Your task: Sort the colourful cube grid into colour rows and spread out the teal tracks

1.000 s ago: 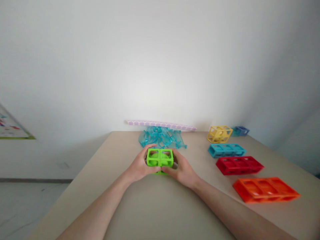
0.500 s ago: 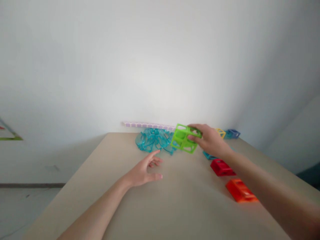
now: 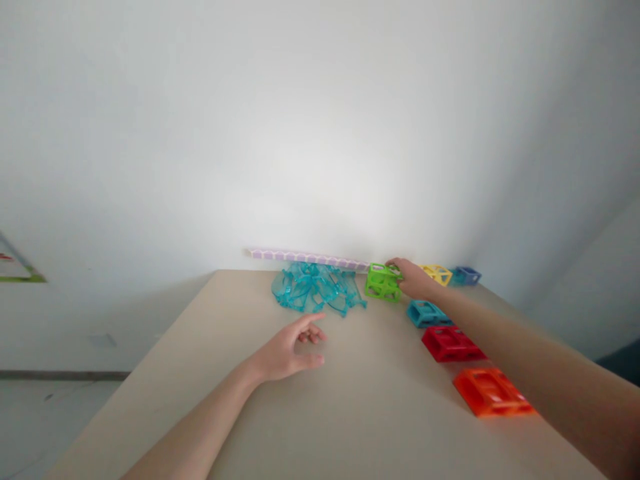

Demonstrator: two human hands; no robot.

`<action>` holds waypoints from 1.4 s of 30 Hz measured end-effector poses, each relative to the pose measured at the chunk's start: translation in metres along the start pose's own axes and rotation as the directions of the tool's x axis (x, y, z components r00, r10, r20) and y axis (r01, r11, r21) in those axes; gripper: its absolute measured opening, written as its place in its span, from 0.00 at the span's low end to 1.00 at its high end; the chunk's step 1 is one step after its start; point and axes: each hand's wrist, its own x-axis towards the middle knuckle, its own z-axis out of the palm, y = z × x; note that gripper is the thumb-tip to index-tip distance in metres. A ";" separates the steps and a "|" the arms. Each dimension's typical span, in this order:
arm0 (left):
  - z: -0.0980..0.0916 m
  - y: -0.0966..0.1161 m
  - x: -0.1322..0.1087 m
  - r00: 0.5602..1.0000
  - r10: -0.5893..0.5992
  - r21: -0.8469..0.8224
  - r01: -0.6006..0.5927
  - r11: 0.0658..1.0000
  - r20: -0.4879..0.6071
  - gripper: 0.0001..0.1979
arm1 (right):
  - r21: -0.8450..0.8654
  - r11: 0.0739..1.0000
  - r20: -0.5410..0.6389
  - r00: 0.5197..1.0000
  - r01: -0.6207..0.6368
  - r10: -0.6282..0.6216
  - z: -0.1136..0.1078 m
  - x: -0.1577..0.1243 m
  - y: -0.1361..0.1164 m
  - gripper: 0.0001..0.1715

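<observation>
My right hand grips a light green open-frame block by its right side, at the back of the table near the wall. The block is upright and seems to rest on the table. My left hand is held over the middle of the table, thumb and fingers apart, with nothing in it. Just beyond it lies a heap of translucent teal plastic pieces. A long lilac patterned strip runs behind the heap, its right end meeting the green block.
Along the right side stand more open-frame blocks: orange, red, teal, yellow and blue. My right forearm passes over this row. The table ends against a white wall.
My right hand has carried the green block rightward and down toward the table at the wall, turning it upright. My left hand has barely moved.
</observation>
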 end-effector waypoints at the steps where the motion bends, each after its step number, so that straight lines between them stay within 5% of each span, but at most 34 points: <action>1: 0.000 0.000 0.000 1.000 0.004 0.005 -0.004 1.000 0.000 0.37 | -0.016 1.000 0.003 1.000 0.014 -0.014 -0.004 0.002 0.002 0.34; 6: -0.001 -0.001 0.001 1.000 0.009 0.018 -0.009 1.000 -0.004 0.33 | -0.107 0.993 0.013 0.999 -0.045 0.046 -0.023 0.010 0.029 0.29; 11: -0.001 -0.001 0.001 1.000 0.006 0.018 -0.006 1.000 0.000 0.32 | -0.172 0.972 0.098 0.979 -0.161 0.179 -0.018 0.001 0.058 0.26; 17: -0.001 -0.002 0.001 1.000 0.008 0.045 -0.009 0.999 0.017 0.31 | -0.188 0.955 0.072 0.967 -0.228 0.245 -0.020 -0.008 0.053 0.25; 21: -0.001 -0.001 0.001 1.000 -0.003 0.037 0.002 0.999 0.013 0.29 | -0.124 0.987 0.007 0.995 -0.100 0.101 -0.020 -0.004 0.018 0.29; 27: -0.002 0.001 0.002 1.000 0.010 0.033 -0.010 0.999 0.007 0.29 | 0.055 0.971 0.142 0.961 0.232 -0.237 -0.012 0.012 -0.015 0.24; 35: -0.002 0.002 0.001 1.000 -0.001 0.035 0.001 0.999 0.008 0.29 | 0.091 0.970 0.134 0.963 0.224 -0.235 -0.019 0.008 0.016 0.26; 42: -0.003 0.002 0.002 1.000 0.003 0.010 -0.003 1.000 0.004 0.29 | 0.064 0.984 0.172 0.969 0.169 -0.177 -0.022 0.011 0.008 0.27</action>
